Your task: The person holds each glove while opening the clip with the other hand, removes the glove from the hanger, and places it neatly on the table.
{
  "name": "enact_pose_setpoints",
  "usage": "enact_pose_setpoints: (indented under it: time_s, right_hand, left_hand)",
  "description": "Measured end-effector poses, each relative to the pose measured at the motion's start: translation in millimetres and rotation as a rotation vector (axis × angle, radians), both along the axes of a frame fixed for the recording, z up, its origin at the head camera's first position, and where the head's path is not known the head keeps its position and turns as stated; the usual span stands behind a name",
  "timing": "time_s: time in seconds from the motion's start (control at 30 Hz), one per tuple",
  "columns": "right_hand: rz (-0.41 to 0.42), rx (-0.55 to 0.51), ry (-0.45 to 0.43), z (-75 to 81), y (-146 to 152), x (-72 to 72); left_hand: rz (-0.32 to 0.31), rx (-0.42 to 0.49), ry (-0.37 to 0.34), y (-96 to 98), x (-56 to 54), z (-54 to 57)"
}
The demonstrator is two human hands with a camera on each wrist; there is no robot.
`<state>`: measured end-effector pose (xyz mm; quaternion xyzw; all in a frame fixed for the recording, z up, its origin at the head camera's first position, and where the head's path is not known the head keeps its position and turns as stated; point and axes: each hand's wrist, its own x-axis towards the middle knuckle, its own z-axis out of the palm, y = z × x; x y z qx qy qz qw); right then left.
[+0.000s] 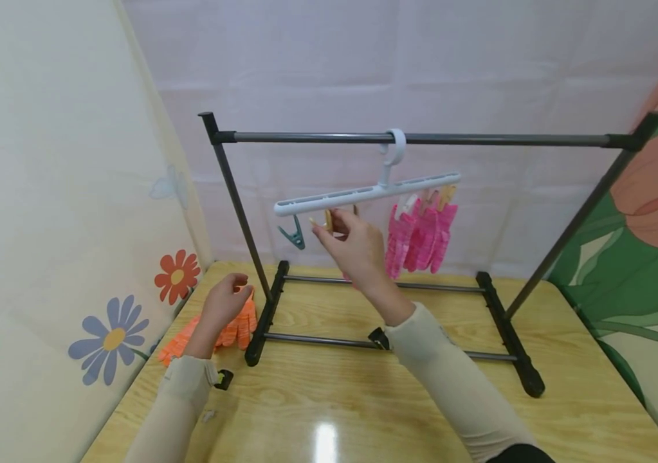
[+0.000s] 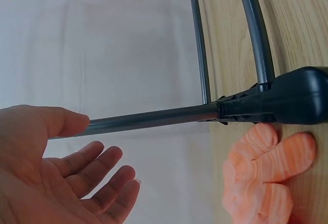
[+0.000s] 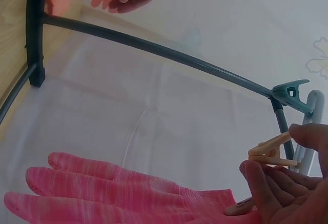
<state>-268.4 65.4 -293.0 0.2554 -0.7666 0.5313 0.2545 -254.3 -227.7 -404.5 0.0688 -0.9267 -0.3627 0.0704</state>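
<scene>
Both sleeves (image 1: 175,402) are cut off below. Under the hanger (image 1: 334,198), a partly hidden clothespin (image 3: 269,145) is pinched by the right hand (image 1: 359,247); toward eight o'clock from it, orange gloves (image 1: 243,326) are partly covered by the left hand (image 1: 224,305), held loosely spread.

"Is the hanger (image 1: 383,188) looking like plastic?"
"Yes, smooth; the pink gloves (image 1: 421,241) below it are showing knitted cloth."
"The rail (image 1: 508,139) above it?"
"Gleaming like metal; the table (image 1: 305,379) beneath is showing glossy wood."
</scene>
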Motion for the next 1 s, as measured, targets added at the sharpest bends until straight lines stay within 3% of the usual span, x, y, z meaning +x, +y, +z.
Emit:
enact_pose_setpoints:
  time_s: [0.53,0.77,1.0]
  right_hand:
    - [-0.041,-0.026,0.032,-3.7,15,-0.2]
    - [-0.136,-0.033,0.108,-1.4,25,-5.5]
    - [-0.246,-0.004,0.067,-2.1,31,-9.2]
  left_hand:
    - [-0.031,0.009,0.038,11.5,7.8,5.6]
    - [-0.035,-0.002,0.046,16.2,9.8,6.4]
    - [-0.048,-0.009,0.044,19.3,11.2,4.2]
